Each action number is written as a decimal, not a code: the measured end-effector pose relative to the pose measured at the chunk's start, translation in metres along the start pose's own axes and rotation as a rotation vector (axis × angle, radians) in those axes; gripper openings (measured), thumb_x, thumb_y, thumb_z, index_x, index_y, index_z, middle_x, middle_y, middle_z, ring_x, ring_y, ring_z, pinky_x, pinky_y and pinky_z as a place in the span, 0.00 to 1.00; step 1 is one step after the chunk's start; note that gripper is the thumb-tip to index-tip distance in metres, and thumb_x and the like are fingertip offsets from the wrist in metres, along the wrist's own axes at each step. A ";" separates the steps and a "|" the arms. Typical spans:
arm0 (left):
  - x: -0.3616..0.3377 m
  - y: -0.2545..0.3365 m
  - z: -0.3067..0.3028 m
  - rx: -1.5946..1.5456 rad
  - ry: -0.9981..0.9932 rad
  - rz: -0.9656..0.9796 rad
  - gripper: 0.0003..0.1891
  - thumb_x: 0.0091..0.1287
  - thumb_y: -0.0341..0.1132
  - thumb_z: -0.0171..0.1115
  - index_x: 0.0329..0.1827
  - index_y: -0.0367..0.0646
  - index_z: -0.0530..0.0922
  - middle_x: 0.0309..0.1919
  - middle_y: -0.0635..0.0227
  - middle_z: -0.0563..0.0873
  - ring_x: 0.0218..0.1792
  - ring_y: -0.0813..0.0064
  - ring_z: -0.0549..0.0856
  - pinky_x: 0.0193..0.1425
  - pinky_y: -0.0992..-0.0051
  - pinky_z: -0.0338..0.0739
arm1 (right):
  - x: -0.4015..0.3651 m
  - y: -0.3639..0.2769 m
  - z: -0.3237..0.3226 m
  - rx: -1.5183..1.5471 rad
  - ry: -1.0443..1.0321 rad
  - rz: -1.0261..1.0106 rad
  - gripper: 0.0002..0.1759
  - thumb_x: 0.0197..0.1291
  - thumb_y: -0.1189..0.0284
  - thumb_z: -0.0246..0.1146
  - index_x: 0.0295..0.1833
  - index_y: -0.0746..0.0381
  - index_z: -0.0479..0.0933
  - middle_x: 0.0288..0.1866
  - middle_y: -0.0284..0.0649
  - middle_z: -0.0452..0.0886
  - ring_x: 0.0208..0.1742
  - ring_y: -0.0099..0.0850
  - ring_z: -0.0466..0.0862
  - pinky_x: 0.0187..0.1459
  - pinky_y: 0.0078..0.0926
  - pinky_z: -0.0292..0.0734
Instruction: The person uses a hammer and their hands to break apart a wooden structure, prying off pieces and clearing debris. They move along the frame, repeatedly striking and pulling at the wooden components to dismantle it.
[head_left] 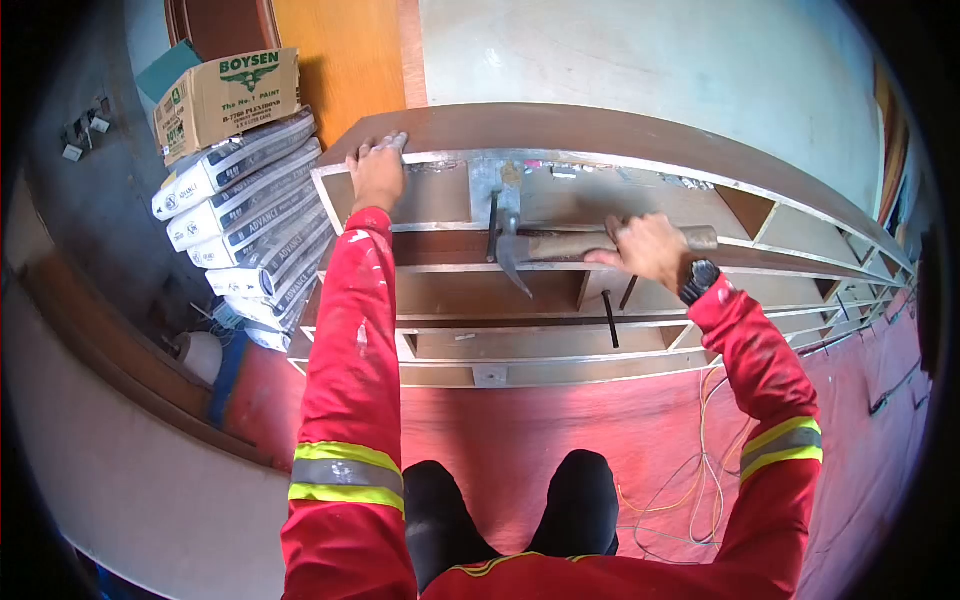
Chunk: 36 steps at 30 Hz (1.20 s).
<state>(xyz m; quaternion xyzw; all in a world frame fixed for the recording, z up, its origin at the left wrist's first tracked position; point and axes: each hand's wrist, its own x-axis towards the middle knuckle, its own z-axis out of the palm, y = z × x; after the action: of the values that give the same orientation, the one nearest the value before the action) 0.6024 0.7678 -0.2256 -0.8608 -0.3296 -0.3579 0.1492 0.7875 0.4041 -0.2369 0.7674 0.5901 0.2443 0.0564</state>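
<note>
At the upper left corner of a long metal frame [560, 371] backed with brown board, the left hand [378, 172] lies open and flat, palm down, with its fingers spread over the corner rail. Further right, over the frame's middle rails, the right hand [650, 250] is closed around the wooden handle of a claw hammer [560, 245]. The hammer lies nearly level across the frame, its steel head to the left of the fist and its claw pointing down toward the person. A black wristwatch [699, 278] sits on the right wrist, and both arms wear red sleeves with yellow and grey reflective bands. A thin black rod [608, 320] stands across the lower rails just below the right hand, and another dark bar [492, 227] runs beside the hammer head. A small metal plate [490, 375] rests on the frame's near rail. The frame curves away to the right over a red floor [560, 420], where loose wires [690, 490] trail near the right elbow. To the left of the frame, white bags [250, 215] are stacked on their sides, and a Boysen cardboard box [228, 98] sits on top of them. The person's dark boots [520, 500] show at the bottom.
</note>
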 end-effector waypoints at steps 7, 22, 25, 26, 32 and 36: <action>0.011 0.002 -0.008 0.038 0.006 -0.006 0.28 0.60 0.29 0.61 0.66 0.59 0.74 0.67 0.74 0.75 0.68 0.62 0.72 0.72 0.49 0.58 | -0.088 -0.021 -0.038 0.451 -0.017 0.253 0.39 0.64 0.38 0.51 0.36 0.70 0.79 0.18 0.56 0.77 0.27 0.56 0.81 0.29 0.48 0.76; 0.012 0.004 -0.015 0.081 -0.026 0.008 0.26 0.62 0.28 0.57 0.65 0.57 0.74 0.66 0.75 0.76 0.68 0.61 0.72 0.71 0.48 0.60 | -0.096 -0.184 0.010 1.826 1.708 0.395 0.20 0.73 0.53 0.49 0.57 0.56 0.64 0.27 0.34 0.71 0.18 0.24 0.69 0.17 0.22 0.67; 0.013 0.004 -0.016 0.072 -0.063 0.002 0.27 0.61 0.29 0.59 0.66 0.58 0.74 0.66 0.76 0.76 0.67 0.61 0.72 0.70 0.47 0.61 | -0.089 -0.160 -0.028 1.548 2.269 0.189 0.19 0.72 0.46 0.46 0.55 0.47 0.66 0.29 0.34 0.72 0.18 0.27 0.70 0.18 0.27 0.71; 0.012 0.004 -0.015 0.086 -0.060 0.003 0.27 0.61 0.30 0.60 0.65 0.58 0.74 0.65 0.74 0.77 0.67 0.61 0.73 0.69 0.47 0.62 | -0.088 -0.159 -0.020 1.450 2.350 0.162 0.21 0.71 0.44 0.45 0.57 0.44 0.68 0.38 0.36 0.76 0.21 0.32 0.73 0.22 0.33 0.75; 0.006 0.003 -0.019 0.125 -0.040 0.066 0.25 0.60 0.32 0.62 0.63 0.55 0.76 0.58 0.67 0.82 0.57 0.58 0.81 0.63 0.49 0.70 | 0.001 -0.258 0.033 2.314 1.025 0.883 0.23 0.69 0.52 0.54 0.55 0.60 0.66 0.34 0.42 0.77 0.24 0.27 0.77 0.24 0.24 0.77; 0.011 -0.007 -0.015 0.111 0.082 0.196 0.24 0.58 0.28 0.61 0.60 0.53 0.77 0.55 0.65 0.83 0.53 0.56 0.83 0.57 0.52 0.75 | 0.011 -0.267 0.031 2.339 0.730 0.940 0.13 0.71 0.62 0.56 0.46 0.59 0.65 0.24 0.35 0.71 0.17 0.23 0.71 0.17 0.22 0.69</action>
<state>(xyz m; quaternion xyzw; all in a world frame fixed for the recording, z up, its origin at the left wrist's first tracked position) 0.5955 0.7704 -0.2069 -0.8640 -0.2566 -0.3577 0.2442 0.5687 0.4997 -0.3609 0.3836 0.1108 -0.2199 -0.8901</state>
